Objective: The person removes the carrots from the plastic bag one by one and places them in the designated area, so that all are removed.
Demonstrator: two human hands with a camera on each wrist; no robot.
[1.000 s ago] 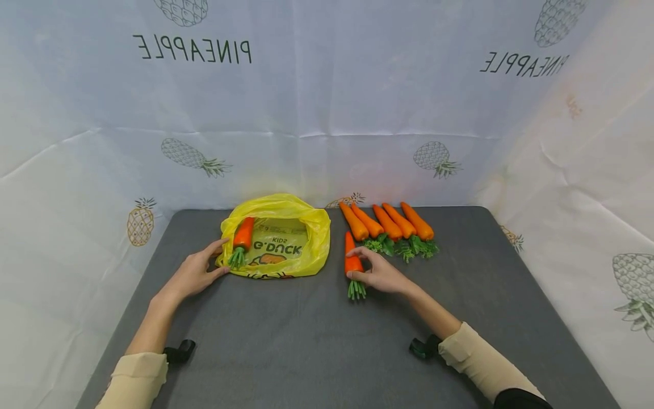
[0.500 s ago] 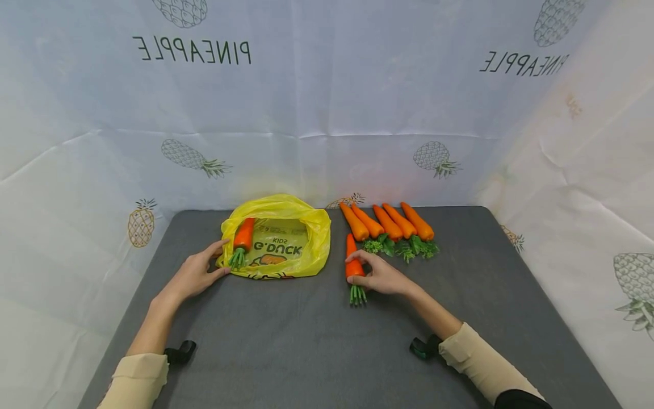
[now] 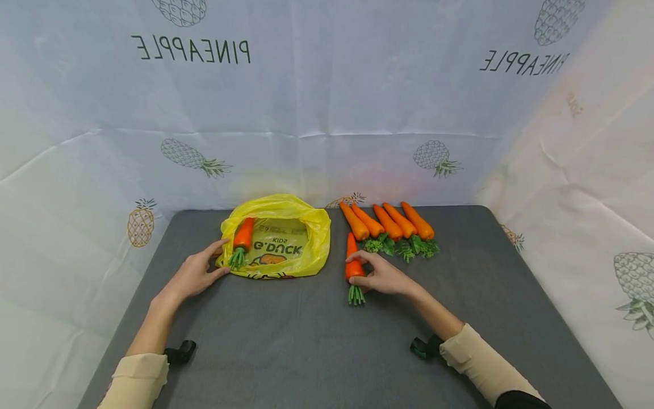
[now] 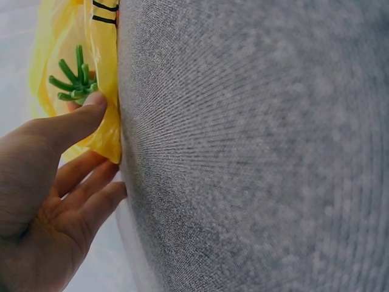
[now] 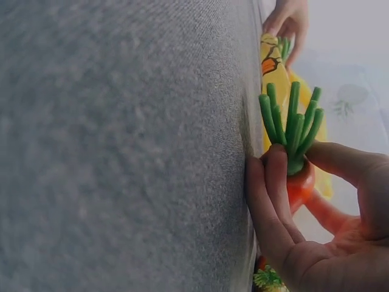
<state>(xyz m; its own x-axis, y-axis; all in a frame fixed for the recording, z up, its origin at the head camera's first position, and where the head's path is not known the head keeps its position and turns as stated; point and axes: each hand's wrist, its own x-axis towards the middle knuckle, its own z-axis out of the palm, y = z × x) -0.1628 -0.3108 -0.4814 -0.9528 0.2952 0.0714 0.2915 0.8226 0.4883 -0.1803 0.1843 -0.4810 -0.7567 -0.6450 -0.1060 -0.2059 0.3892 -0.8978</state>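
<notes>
With its thumb over the near left rim, my left hand [image 3: 198, 274] pinches the yellow plastic bag [image 3: 319, 241], which lies with its mouth spread wide. Inside the bag's left part rests a carrot [image 3: 244, 233]; its green stem stubs [image 4: 78, 79] show just past the thumb in the left wrist view. To the right of the bag, my right hand [image 3: 382, 274] holds another carrot [image 3: 352, 272] low over the grey table. Thumb and fingers sit on either side of its thick end, below the cut green stems [image 5: 295, 125], and its tip points away from me.
Several more carrots [image 3: 388, 221] lie side by side at the back of the grey table [image 3: 296, 341], their leafy green tops [image 3: 419, 248] toward me. A pineapple-print cloth [image 3: 327, 102] hangs behind the table and along its sides.
The carrot in my right hand has shifted slightly toward me, its stems now a little lower in the head view. My left hand and the bag have stayed in place.
</notes>
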